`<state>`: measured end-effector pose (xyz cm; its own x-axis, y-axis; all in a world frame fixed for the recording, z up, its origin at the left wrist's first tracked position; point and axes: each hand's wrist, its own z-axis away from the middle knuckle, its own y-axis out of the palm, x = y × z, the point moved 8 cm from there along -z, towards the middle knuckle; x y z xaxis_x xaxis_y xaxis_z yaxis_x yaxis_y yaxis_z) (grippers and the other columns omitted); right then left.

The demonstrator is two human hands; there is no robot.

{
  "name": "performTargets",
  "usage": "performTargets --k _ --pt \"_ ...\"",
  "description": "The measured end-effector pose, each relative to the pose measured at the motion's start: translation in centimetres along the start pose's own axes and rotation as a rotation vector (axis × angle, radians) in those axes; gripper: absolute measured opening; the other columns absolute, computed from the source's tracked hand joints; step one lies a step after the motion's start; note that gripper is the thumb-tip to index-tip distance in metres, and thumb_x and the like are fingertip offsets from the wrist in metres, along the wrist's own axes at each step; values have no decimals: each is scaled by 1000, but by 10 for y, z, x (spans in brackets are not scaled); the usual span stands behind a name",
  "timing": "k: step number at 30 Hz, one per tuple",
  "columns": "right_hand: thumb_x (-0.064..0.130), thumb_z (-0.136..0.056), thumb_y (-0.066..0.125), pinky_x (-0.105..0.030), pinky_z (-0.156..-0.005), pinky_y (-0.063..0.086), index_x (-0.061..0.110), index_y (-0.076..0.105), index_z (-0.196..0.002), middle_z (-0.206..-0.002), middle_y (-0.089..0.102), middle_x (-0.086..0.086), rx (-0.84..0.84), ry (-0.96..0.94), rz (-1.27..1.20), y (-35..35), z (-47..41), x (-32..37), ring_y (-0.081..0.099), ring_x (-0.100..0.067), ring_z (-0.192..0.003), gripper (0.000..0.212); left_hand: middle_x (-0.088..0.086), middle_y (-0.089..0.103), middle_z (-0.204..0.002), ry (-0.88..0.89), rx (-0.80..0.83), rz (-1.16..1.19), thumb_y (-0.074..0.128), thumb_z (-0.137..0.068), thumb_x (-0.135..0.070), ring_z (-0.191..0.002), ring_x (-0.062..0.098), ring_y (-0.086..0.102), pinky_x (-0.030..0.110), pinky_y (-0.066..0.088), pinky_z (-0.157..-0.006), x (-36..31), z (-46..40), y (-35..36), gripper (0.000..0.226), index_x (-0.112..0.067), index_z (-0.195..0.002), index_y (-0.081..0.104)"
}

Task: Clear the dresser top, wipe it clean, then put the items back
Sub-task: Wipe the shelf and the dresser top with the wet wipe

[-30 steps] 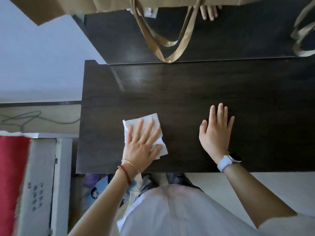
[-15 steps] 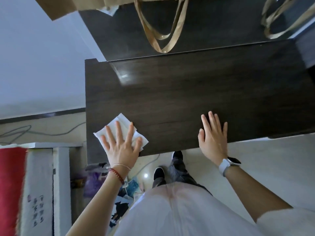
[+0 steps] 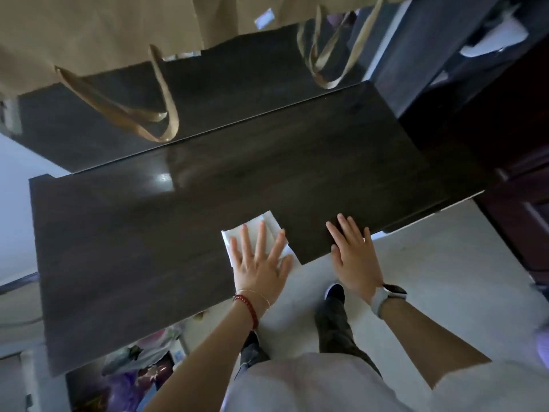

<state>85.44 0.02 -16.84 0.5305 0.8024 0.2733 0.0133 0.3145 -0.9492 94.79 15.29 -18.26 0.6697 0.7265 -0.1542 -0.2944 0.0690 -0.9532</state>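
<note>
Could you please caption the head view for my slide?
Left hand presses a white cloth on the dark dresser top.

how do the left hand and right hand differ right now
The left hand presses a white paper towel flat; the right hand rests bare at the dresser top edge. The left wrist wears bead bracelets, the right a smartwatch. Both are open, palms down.
</note>
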Motion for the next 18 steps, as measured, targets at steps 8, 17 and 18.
performTargets --k 8,17,18 --pt "8 -87 54 -47 -108 18 10 43 -133 -145 36 -18 -61 111 -33 -50 -59 -154 29 -34 -135 48 4 -8 -155 198 55 -88 -13 -76 -56 -139 38 -14 55 -13 -107 -176 -118 -1 68 -35 -141 -12" --pt "18 -84 47 -50 -105 24 9 44 -131 -140 42 -21 -107 24 15 -67 -125 -181 38 -36 -131 47 23 10 -151 -212 -252 193 47 -80 -57 -141 31 7 44 5 -115 -137 -261 -58 86 -11 -143 11" --pt "21 -83 44 -49 -105 23 10 44 -131 -140 42 -20 -112 36 16 -66 -129 -180 38 -35 -131 49 22 7 -152 -283 -245 228 49 -79 -57 -141 30 3 42 2 -116 -129 -273 -61 92 -5 -142 6"
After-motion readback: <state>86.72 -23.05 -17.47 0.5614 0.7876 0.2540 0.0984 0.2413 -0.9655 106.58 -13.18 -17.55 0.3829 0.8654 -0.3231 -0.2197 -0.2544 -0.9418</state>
